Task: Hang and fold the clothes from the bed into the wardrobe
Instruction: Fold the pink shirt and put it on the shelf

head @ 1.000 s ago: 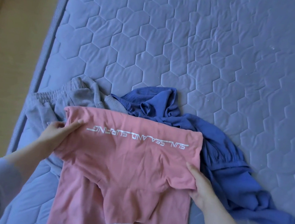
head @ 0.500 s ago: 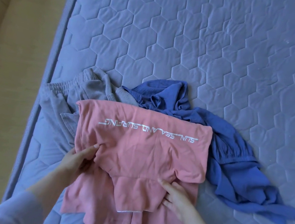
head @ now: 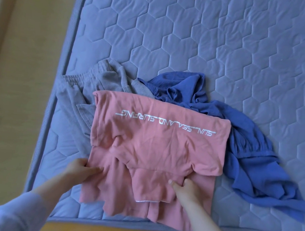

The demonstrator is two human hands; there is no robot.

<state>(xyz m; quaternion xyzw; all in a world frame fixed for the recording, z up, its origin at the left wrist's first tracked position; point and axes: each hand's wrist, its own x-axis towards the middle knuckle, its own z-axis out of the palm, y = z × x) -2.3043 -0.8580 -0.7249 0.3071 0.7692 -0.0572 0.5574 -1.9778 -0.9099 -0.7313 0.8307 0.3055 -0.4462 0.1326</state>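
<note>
Item: pink cotton T-shirt with white printed lettering point(head: 155, 150), partly folded, lying flat on the near left part of the mattress, its lower hem close to the front edge.

Left hand point(head: 80, 170): grips the shirt's left edge at the lower half. The thumb lies on top of the cloth and the fingers are curled at the edge; their tips cannot be seen. The forearm comes in from the lower left in a pale lilac sleeve point(head: 11, 213).

Right hand point(head: 185, 188): fingers curled tight, pinching a bunch of the pink cloth just under the folded-over upper layer, right of centre. The forearm rises from the bottom edge, almost straight.

Condition of item: upper part doubled over towards the person; the lettering reads upside down. Short sleeves tucked in, light creases at the left, a white neck edge showing low down.

Adjacent: crumpled grey jersey sweatpants point(head: 85, 91), partly under the shirt's left side; rumpled dark blue woven garment point(head: 248, 157), partly under its right side.

Support: blue-grey hexagon-quilted mattress point(head: 195, 43) on a wooden bed frame point(head: 114, 230); beige floor point(head: 6, 97) to the left.
</note>
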